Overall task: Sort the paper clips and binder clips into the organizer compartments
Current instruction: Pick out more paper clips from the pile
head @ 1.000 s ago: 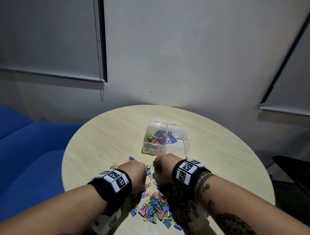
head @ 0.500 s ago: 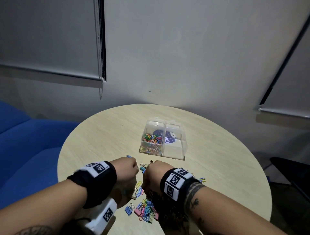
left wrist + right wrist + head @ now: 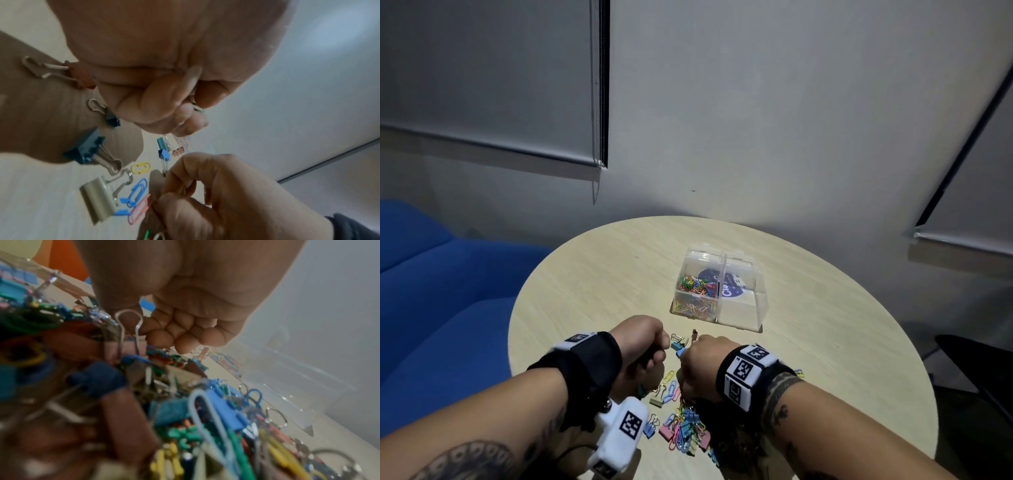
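The clear two-compartment organizer stands mid-table, with coloured paper clips in its left compartment. Loose paper clips and binder clips lie in a pile at the near edge, partly under my right forearm. My left hand hovers in front of the organizer with curled fingers, pinching a small green paper clip. Just to its right, my right hand is curled too and pinches the wire handles of a blue binder clip. A pink binder clip stands under the right palm.
The round light-wood table stands against a grey wall. A blue sofa is to the left and a dark object to the right. Beige, teal and orange binder clips lie under my left hand.
Both hands have shifted a little over the loose clips and stay close together. My left forearm has rolled, so its wrist camera now hangs below.
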